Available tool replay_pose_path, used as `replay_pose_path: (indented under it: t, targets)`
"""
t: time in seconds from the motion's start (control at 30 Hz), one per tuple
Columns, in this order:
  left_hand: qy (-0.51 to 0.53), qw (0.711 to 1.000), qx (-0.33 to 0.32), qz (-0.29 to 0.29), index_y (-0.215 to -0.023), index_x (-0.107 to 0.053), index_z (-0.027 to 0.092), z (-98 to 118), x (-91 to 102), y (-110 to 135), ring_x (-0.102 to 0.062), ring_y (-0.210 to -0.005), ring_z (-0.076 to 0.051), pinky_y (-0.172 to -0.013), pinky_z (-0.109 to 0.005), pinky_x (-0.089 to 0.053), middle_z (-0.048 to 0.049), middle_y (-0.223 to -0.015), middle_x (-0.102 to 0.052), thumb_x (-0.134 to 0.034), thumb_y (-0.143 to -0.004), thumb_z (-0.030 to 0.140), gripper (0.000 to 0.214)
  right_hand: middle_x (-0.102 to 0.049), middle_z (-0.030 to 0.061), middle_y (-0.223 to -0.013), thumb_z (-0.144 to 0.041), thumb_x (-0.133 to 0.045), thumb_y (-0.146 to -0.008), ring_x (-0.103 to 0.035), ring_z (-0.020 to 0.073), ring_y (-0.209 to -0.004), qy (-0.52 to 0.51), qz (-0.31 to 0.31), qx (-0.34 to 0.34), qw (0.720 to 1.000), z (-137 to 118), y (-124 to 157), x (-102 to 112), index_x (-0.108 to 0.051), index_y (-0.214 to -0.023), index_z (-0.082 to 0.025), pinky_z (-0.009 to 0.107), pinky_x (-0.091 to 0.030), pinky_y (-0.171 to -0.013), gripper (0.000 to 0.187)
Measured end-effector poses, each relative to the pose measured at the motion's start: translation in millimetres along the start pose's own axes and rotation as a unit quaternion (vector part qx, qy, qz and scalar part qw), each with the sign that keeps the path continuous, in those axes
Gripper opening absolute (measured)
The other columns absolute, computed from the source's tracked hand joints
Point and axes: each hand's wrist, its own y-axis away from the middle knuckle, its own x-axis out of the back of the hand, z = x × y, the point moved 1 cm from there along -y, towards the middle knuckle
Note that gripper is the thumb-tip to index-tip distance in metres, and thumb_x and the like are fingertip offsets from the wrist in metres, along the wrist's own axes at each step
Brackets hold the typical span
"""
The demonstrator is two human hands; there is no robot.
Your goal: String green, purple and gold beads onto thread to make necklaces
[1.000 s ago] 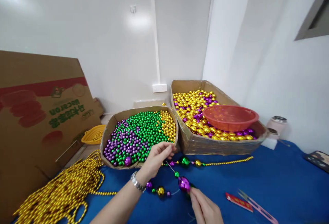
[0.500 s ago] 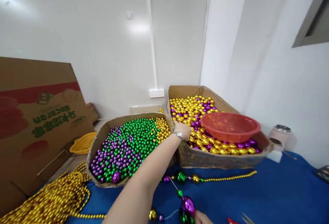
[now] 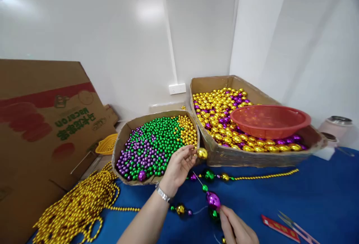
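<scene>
My left hand (image 3: 178, 168) pinches a large gold bead (image 3: 202, 153) in its fingertips, just in front of the box of small green, purple and gold beads (image 3: 157, 145). My right hand (image 3: 237, 228) is closed near a large purple bead (image 3: 213, 200) strung on a thin needle (image 3: 198, 179) and thread; whether it grips the bead or the thread I cannot tell. A partly strung strand with green, gold and purple beads (image 3: 209, 175) lies on the blue cloth (image 3: 308, 199), trailing right as a thin gold chain (image 3: 266, 176).
A larger cardboard box of big gold and purple beads (image 3: 224, 124) holds a red plastic basket (image 3: 270, 120). A heap of gold bead chains (image 3: 75, 208) lies at left beside a leaning cardboard sheet (image 3: 42, 124) and a yellow basket (image 3: 106, 145). Scissors (image 3: 297, 227) and a red packet (image 3: 280, 228) lie at right.
My left hand reached into the large bead box, then came back toward me holding a gold bead. The right hand stayed by the purple bead.
</scene>
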Motion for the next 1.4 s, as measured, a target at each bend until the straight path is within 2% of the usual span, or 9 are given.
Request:
replay_pose_path:
  t: [0.17, 0.37, 0.6, 0.7, 0.8, 0.9, 0.97, 1.1, 1.4]
  targets:
    - [0.07, 0.996, -0.002, 0.063, -0.095, -0.066, 0.015, -33.7, 11.9, 17.9, -0.063, -0.084, -0.016, -0.078, -0.028, -0.049, -0.0078, -0.094, -0.067, -0.065, -0.077, 0.031, 0.024, -0.072, 0.0079, -0.084, -0.04, -0.04, -0.093, -0.07, 0.0193, -0.075, 0.004, -0.054, -0.094, 0.994, 15.1, -7.5, -3.0, -0.065, -0.092, -0.018, 0.024, -0.054, -0.067, 0.033]
    - [-0.245, 0.961, -0.106, 0.072, -0.099, -0.062, 0.019, -74.0, 22.1, 32.0, -0.059, -0.091, -0.019, -0.083, -0.032, -0.046, -0.0067, -0.098, -0.064, -0.058, -0.083, 0.034, 0.023, -0.062, 0.0, -0.058, -0.044, -0.034, -0.095, -0.061, 0.013, -0.049, -0.047, -0.094, -0.233, 0.967, 34.8, -0.8, -13.0, -0.059, -0.086, -0.017, 0.018, -0.048, -0.049, 0.038]
    - [-0.681, 0.699, -0.119, -0.183, -0.106, -0.063, 0.021, -109.2, 35.5, 27.9, -0.055, -0.094, -0.024, -0.086, -0.038, -0.042, -0.0087, -0.101, -0.062, -0.054, -0.083, 0.024, 0.025, -0.056, -0.0011, -0.056, -0.05, -0.032, -0.093, -0.056, 0.0135, -0.049, -0.068, -0.071, -0.282, 0.954, 42.5, 11.6, -10.1, -0.058, -0.093, -0.017, 0.02, -0.046, -0.05, 0.042]
    - [-0.723, 0.642, -0.087, -0.241, -0.104, -0.064, 0.021, -119.3, 39.2, 26.5, -0.056, -0.091, -0.024, -0.084, -0.039, -0.043, -0.0092, -0.099, -0.062, -0.056, -0.081, 0.019, 0.025, -0.056, -0.0012, -0.055, -0.05, -0.034, -0.092, -0.056, 0.0137, -0.048, -0.065, -0.069, -0.287, 0.953, 41.8, 13.1, -1.1, -0.059, -0.093, -0.017, 0.02, -0.046, -0.049, 0.041]
    - [-0.635, 0.747, -0.063, -0.186, -0.101, -0.064, 0.019, -111.9, 40.1, 29.0, -0.057, -0.09, -0.024, -0.085, -0.039, -0.044, -0.0095, -0.098, -0.063, -0.059, -0.08, 0.022, 0.022, -0.061, 0.0001, -0.059, -0.047, -0.036, -0.092, -0.06, 0.0144, -0.051, -0.054, -0.07, -0.28, 0.956, 32.6, 13.0, 9.3, -0.061, -0.096, -0.018, 0.02, -0.047, -0.052, 0.038]
    - [-0.343, 0.937, 0.008, -0.059, -0.106, -0.061, 0.018, -86.3, 37.8, 36.3, -0.061, -0.086, -0.021, -0.077, -0.036, -0.049, -0.0086, -0.098, -0.064, -0.058, -0.083, 0.036, 0.029, -0.068, 0.0034, -0.072, -0.04, -0.04, -0.093, -0.066, 0.0157, -0.062, -0.035, -0.085, -0.225, 0.97, 16.9, 12.6, 16.4, -0.063, -0.096, -0.019, 0.02, -0.05, -0.06, 0.031]
    - [-0.122, 0.992, 0.042, 0.003, -0.107, -0.06, 0.017, -65.6, 34.5, 43.0, -0.062, -0.086, -0.019, -0.077, -0.034, -0.05, -0.0087, -0.101, -0.065, -0.057, -0.084, 0.038, 0.031, -0.07, 0.0057, -0.081, -0.036, -0.042, -0.093, -0.068, 0.0163, -0.069, -0.031, -0.094, -0.172, 0.98, 6.9, 13.5, 17.4, -0.064, -0.095, -0.019, 0.02, -0.051, -0.065, 0.028]
    - [0.069, 0.995, 0.023, 0.068, -0.096, -0.064, 0.013, -34.5, 31.2, 55.0, -0.064, -0.092, -0.019, -0.085, -0.032, -0.05, -0.0094, -0.099, -0.067, -0.064, -0.082, 0.03, 0.022, -0.072, 0.0076, -0.09, -0.029, -0.044, -0.092, -0.07, 0.0164, -0.074, -0.031, -0.094, -0.093, 0.991, -4.5, 18.0, 12.3, -0.064, -0.096, -0.019, 0.019, -0.052, -0.07, 0.023]
    - [0.099, 0.99, 0.006, 0.097, -0.091, -0.065, 0.012, -27.4, 36.3, 66.2, -0.067, -0.086, -0.021, -0.08, -0.032, -0.053, -0.0096, -0.092, -0.07, -0.066, -0.08, 0.03, 0.021, -0.073, 0.007, -0.089, -0.026, -0.043, -0.093, -0.071, 0.0181, -0.077, 0.007, -0.086, 0.001, 0.996, -11.0, 18.1, 6.4, -0.064, -0.101, -0.018, 0.022, -0.055, -0.073, 0.024]
